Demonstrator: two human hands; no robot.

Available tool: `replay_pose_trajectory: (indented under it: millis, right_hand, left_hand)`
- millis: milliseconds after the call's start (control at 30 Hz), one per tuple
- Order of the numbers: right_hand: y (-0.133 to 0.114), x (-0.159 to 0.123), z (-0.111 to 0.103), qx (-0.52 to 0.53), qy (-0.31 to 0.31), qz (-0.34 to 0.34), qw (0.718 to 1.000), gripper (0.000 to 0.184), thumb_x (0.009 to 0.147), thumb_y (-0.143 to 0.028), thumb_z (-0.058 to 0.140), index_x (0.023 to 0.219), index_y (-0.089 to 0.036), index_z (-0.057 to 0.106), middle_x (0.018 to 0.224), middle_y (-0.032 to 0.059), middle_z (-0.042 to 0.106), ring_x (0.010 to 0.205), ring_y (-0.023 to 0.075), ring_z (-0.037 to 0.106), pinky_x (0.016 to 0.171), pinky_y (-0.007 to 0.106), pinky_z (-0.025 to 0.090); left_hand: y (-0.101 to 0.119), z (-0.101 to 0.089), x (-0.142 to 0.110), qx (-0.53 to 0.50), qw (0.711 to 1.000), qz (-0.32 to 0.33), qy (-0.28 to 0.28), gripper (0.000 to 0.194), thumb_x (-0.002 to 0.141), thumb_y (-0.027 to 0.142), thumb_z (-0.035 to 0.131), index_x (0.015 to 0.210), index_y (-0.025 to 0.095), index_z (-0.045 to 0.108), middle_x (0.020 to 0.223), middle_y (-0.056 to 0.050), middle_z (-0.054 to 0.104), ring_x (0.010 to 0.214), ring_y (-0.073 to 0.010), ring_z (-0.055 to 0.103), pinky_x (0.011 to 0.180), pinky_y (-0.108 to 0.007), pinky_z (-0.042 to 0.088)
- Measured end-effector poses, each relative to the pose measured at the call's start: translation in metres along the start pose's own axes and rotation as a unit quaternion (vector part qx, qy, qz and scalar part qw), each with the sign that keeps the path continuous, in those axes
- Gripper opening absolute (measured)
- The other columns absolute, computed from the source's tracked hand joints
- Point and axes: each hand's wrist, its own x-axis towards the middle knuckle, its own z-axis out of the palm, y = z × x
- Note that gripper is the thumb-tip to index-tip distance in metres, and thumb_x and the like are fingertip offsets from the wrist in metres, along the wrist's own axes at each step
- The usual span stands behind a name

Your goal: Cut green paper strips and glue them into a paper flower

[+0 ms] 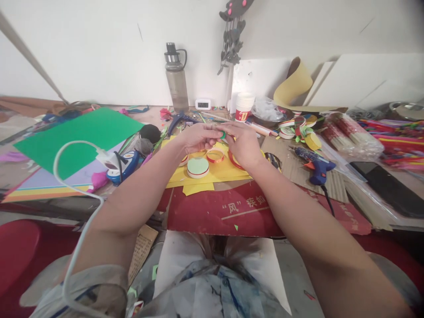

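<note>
My left hand (198, 138) and my right hand (243, 142) meet above the table, fingertips close together. Between them is a small green rounded piece (223, 134), pinched by the fingers; its exact kind is too small to make out. Under the hands lies yellow paper (179, 170). On it sit a round disc with a pale green top and a white side with a red line (198, 167), and a red-and-yellow ring (215, 155). A larger red ring (232, 160) is partly hidden by my right hand.
A blue glue gun (316, 168) and black phone (391, 187) lie to the right. Green sheet (79, 137), a plugged power strip (122, 168) and its white cable are left. A water bottle (177, 84) and paper cups (244, 106) stand behind; red cardboard (212, 210) edges the front.
</note>
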Motion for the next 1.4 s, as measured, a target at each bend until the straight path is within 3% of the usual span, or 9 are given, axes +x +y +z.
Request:
replay_pose_trajectory:
  millis: [167, 267, 367, 467, 667, 900, 1033, 1167, 1400]
  right_hand:
    - [-0.005, -0.001, -0.002, 0.012, 0.017, 0.046, 0.999, 0.031, 0.097, -0.013, 0.060, 0.105, -0.029, 0.085, 0.112, 0.0017, 0.083, 0.109, 0.0252, 0.076, 0.102, 0.043, 0.057]
    - [-0.003, -0.001, 0.001, 0.035, 0.029, 0.073, 0.996, 0.028, 0.097, -0.016, 0.063, 0.104, -0.030, 0.086, 0.111, 0.0015, 0.083, 0.107, 0.0243, 0.076, 0.102, 0.043, 0.057]
    - [0.003, -0.001, 0.004, 0.036, 0.062, 0.095, 0.993, 0.020, 0.094, -0.018, 0.068, 0.097, -0.027, 0.086, 0.112, 0.0050, 0.081, 0.110, 0.0250, 0.073, 0.106, 0.045, 0.054]
    - [0.008, -0.001, 0.006, 0.020, 0.066, 0.122, 0.990, 0.015, 0.093, -0.023, 0.069, 0.090, -0.024, 0.083, 0.102, 0.0068, 0.078, 0.100, 0.0253, 0.071, 0.098, 0.045, 0.054]
    - [0.003, 0.000, 0.002, -0.016, -0.002, 0.127, 0.992, 0.034, 0.093, -0.023, 0.068, 0.060, -0.022, 0.058, 0.069, 0.0026, 0.062, 0.074, 0.0210, 0.057, 0.078, 0.037, 0.047]
    - [-0.005, 0.001, 0.001, 0.001, -0.002, 0.156, 0.988, 0.027, 0.089, -0.020, 0.071, 0.065, -0.022, 0.058, 0.071, 0.0010, 0.061, 0.071, 0.0188, 0.054, 0.074, 0.035, 0.043]
    - [-0.008, 0.001, 0.001, 0.032, 0.007, 0.186, 0.982, 0.009, 0.087, -0.018, 0.072, 0.081, -0.021, 0.065, 0.073, -0.0007, 0.064, 0.071, 0.0177, 0.056, 0.073, 0.034, 0.042]
    - [-0.008, 0.001, 0.000, 0.045, 0.014, 0.197, 0.979, 0.010, 0.086, -0.018, 0.072, 0.081, -0.021, 0.064, 0.073, -0.0009, 0.064, 0.070, 0.0170, 0.056, 0.071, 0.033, 0.040]
    - [-0.002, 0.003, 0.005, 0.132, 0.026, 0.236, 0.962, 0.024, 0.082, -0.019, 0.075, 0.068, -0.022, 0.055, 0.063, -0.0041, 0.056, 0.062, 0.0134, 0.048, 0.061, 0.029, 0.035]
  left_hand:
    - [0.001, -0.011, 0.004, 0.045, 0.998, 0.026, 0.034, 0.034, 0.095, 0.040, 0.075, 0.077, 0.011, 0.069, 0.066, -0.004, 0.066, 0.049, -0.0058, 0.052, 0.047, -0.020, 0.038]
    - [-0.002, -0.031, 0.013, 0.153, 0.974, 0.084, 0.141, 0.033, 0.096, 0.039, 0.070, 0.076, 0.013, 0.068, 0.070, -0.005, 0.069, 0.054, -0.0073, 0.054, 0.053, -0.021, 0.042]
    - [-0.006, -0.055, 0.018, 0.405, 0.870, 0.128, 0.252, 0.011, 0.085, 0.025, 0.075, 0.081, 0.015, 0.074, 0.085, -0.008, 0.077, 0.076, -0.0155, 0.066, 0.073, -0.027, 0.051]
    - [-0.008, -0.070, 0.018, 0.545, 0.800, 0.085, 0.234, 0.012, 0.076, 0.021, 0.078, 0.087, 0.017, 0.078, 0.094, -0.007, 0.079, 0.090, -0.0216, 0.069, 0.085, -0.030, 0.049]
    - [-0.008, -0.075, 0.015, 0.550, 0.815, 0.075, 0.167, 0.015, 0.065, 0.021, 0.083, 0.077, 0.020, 0.075, 0.078, -0.002, 0.073, 0.075, -0.0179, 0.063, 0.075, -0.027, 0.042]
    - [-0.005, -0.074, 0.016, 0.564, 0.812, 0.045, 0.141, 0.031, 0.058, 0.029, 0.093, 0.083, 0.019, 0.077, 0.084, -0.003, 0.072, 0.083, -0.0197, 0.063, 0.076, -0.025, 0.041]
    - [-0.005, -0.072, 0.018, 0.580, 0.804, 0.039, 0.126, 0.031, 0.052, 0.021, 0.093, 0.079, 0.021, 0.078, 0.079, 0.000, 0.068, 0.086, -0.0206, 0.063, 0.077, -0.025, 0.040]
    - [-0.007, -0.072, 0.020, 0.566, 0.808, 0.076, 0.147, 0.026, 0.057, 0.013, 0.089, 0.080, 0.020, 0.080, 0.070, 0.001, 0.065, 0.074, -0.0162, 0.059, 0.071, -0.025, 0.039]
    - [-0.011, -0.078, 0.020, 0.449, 0.869, 0.112, 0.174, 0.011, 0.070, 0.016, 0.079, 0.081, 0.017, 0.082, 0.082, -0.006, 0.078, 0.074, -0.0152, 0.065, 0.064, -0.023, 0.044]
